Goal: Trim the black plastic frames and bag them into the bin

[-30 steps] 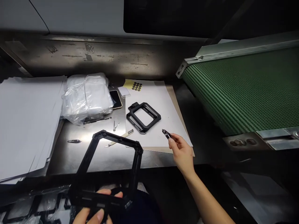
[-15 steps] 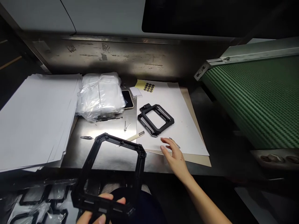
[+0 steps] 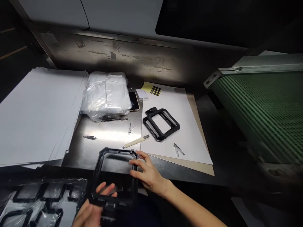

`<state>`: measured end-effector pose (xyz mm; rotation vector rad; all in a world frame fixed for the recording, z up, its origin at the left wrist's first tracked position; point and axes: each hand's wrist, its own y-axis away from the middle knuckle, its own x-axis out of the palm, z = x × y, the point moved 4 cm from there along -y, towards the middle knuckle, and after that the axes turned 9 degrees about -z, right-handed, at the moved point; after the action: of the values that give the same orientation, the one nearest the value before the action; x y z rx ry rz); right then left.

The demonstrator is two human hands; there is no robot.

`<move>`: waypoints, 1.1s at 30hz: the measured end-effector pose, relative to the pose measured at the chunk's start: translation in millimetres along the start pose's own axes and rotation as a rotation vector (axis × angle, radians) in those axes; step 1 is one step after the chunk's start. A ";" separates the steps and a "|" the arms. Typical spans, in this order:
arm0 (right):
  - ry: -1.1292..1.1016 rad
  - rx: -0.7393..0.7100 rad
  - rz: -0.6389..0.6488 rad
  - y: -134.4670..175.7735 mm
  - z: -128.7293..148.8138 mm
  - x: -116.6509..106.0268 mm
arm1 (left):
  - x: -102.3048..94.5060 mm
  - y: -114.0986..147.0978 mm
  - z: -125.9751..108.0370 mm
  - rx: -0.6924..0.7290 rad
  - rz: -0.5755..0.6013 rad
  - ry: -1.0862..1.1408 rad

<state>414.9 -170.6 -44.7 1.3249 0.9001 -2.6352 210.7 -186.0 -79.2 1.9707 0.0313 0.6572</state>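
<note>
A black plastic frame (image 3: 118,151) with cut corners is held tilted in front of the table's front edge. My left hand (image 3: 87,212) holds its lower left part, with fingers showing through the opening. My right hand (image 3: 150,176) grips the upper right corner, its fingers on the right bar. Two more black frames (image 3: 163,121) lie overlapping on a white sheet (image 3: 189,132). A nail clipper (image 3: 178,149), its lever swung out, rests on that sheet. Left of it lies a beige-handled knife (image 3: 136,142).
A plastic-wrapped bundle (image 3: 106,94) sits beside a paper stack (image 3: 40,116), with a phone (image 3: 134,101) and pen (image 3: 115,119) close by. Black stickers (image 3: 155,90) lie at the back. A green conveyor belt (image 3: 262,116) stands right. Bagged frames (image 3: 35,205) are lower left.
My right hand has moved left from above the sheet and taken hold of the frame's corner. The frame has dropped slightly, and the nail clipper now shows in full.
</note>
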 end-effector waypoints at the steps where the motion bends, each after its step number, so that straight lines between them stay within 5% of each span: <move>1: 0.007 -0.016 0.028 2.4 -1.3 3.4 | -3.7 -6.1 -1.7 -0.022 -0.016 0.075; 14: 0.325 0.218 0.192 -33.4 -89.4 30.6 | -25.1 -56.3 0.6 0.178 -0.213 -0.049; 20: 0.306 0.248 0.312 -45.8 -52.2 24.2 | -24.2 -56.2 4.8 0.218 -0.324 -0.108; 26: 0.405 0.062 0.692 -55.7 -13.2 40.6 | -21.6 -54.5 3.0 0.185 -0.334 -0.144; 33: 0.417 0.026 0.735 -61.3 -10.1 56.7 | -24.3 -54.6 2.8 0.162 -0.324 -0.131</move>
<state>368.0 -103.1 -62.9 1.8063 0.2911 -1.8507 205.3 -169.1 -136.2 2.0980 0.3252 0.3219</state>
